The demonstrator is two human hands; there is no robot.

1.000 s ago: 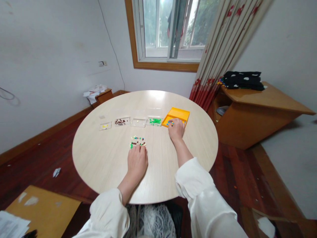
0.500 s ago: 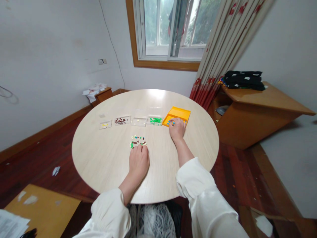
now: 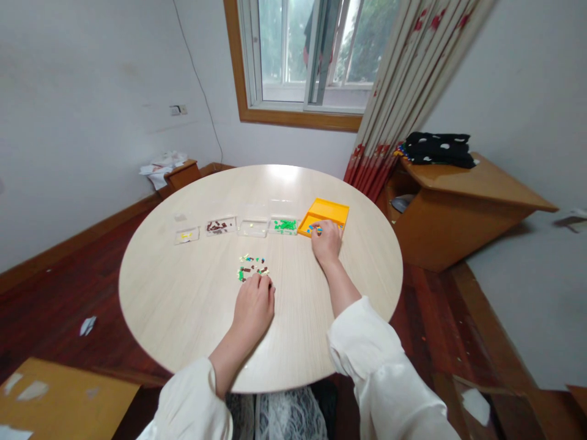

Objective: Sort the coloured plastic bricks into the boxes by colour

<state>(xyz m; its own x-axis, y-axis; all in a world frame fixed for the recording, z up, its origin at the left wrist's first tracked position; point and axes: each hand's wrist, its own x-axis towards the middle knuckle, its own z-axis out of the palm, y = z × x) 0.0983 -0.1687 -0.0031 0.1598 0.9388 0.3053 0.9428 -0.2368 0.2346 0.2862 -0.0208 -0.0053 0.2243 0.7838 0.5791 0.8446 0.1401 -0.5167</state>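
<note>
A daylit window and patterned curtain meet white walls above reddish floorboards.

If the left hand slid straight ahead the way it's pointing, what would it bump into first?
Probably the little scattered pieces on the table, right by the left hand. Its fingertips might already touch some; I can't tell.

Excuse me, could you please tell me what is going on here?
A person in white sleeves is at a round table, the right hand reaching into an open orange box with blue pieces; whether it grips one is hard to see. The left hand rests beside a scatter of small mixed pieces. Clear boxes stand in a row left of the orange one.
</note>
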